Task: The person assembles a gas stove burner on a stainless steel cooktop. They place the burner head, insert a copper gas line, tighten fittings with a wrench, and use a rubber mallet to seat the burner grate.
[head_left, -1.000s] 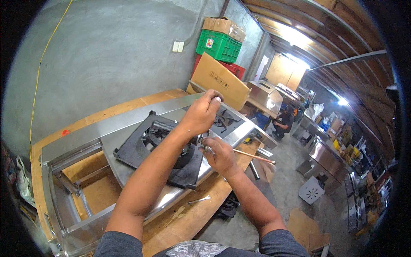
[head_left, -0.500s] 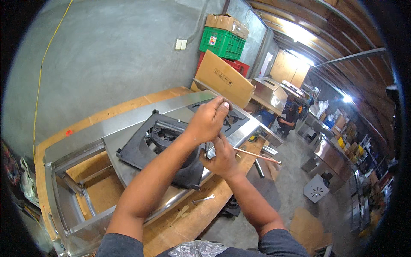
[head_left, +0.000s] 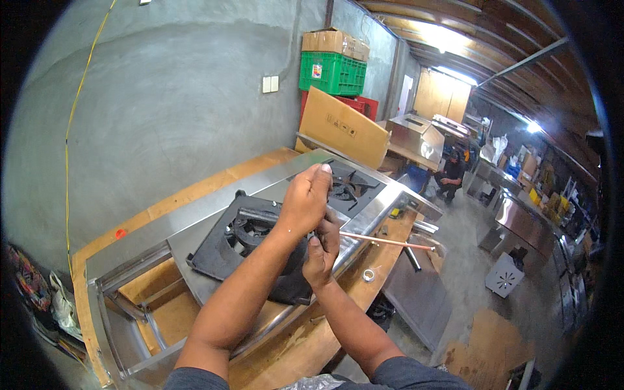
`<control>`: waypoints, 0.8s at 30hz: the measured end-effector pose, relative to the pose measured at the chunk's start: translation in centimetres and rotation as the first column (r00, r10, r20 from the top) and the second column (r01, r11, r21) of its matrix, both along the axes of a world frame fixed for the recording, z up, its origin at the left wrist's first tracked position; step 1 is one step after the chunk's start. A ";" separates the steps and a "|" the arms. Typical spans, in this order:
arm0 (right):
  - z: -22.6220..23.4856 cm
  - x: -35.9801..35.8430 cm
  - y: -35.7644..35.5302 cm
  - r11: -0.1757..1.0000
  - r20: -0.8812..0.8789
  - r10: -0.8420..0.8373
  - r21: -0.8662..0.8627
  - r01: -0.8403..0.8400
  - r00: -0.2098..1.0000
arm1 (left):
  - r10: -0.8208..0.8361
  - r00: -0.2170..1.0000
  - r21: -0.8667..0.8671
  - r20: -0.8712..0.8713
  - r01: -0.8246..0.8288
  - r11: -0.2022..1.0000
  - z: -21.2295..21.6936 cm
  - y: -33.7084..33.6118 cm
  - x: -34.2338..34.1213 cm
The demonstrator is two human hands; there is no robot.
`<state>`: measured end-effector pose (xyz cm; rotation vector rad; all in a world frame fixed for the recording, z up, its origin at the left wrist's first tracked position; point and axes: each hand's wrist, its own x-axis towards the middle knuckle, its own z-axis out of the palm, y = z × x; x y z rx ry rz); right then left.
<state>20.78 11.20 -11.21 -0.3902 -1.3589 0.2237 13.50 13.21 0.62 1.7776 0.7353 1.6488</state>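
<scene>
Hands [head_left: 304, 200] nr burner [head_left: 213, 250] (by steel edge [head_left: 379, 214])

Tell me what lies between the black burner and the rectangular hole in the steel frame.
In the head view, a steel panel strip lies there, left of the black burner, bare where visible.

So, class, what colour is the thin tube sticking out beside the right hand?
The thin tube is coppery; it shows best in the head view.
</scene>
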 end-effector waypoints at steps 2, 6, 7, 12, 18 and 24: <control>-1.7 0.2 0.6 0.995 -0.028 0.069 -0.069 -0.070 0.997 | -0.114 0.990 -0.018 0.081 0.116 0.993 0.0 -0.4 0.6; -1.7 -0.2 0.9 0.995 0.020 0.093 0.045 -0.094 0.995 | -0.275 0.935 -0.024 0.222 0.287 0.958 -0.7 0.1 0.4; -1.2 -0.4 0.9 0.991 0.021 0.111 0.071 -0.112 0.994 | -0.280 0.927 -0.027 0.249 0.296 0.955 -0.9 0.1 0.1; -0.4 -0.2 0.9 0.992 0.053 0.124 -0.013 -0.124 0.991 | -0.398 0.858 -0.051 0.326 0.436 0.898 -0.5 0.2 -1.2; 1.1 -0.2 2.0 0.971 0.074 0.080 0.219 -0.094 0.994 | -0.220 0.958 -0.095 0.182 0.240 0.966 0.1 -0.8 -0.9; 1.0 -1.3 2.3 0.994 0.005 0.051 0.097 -0.051 0.999 | -0.218 0.962 -0.095 0.162 0.235 0.967 -0.3 -1.7 -1.5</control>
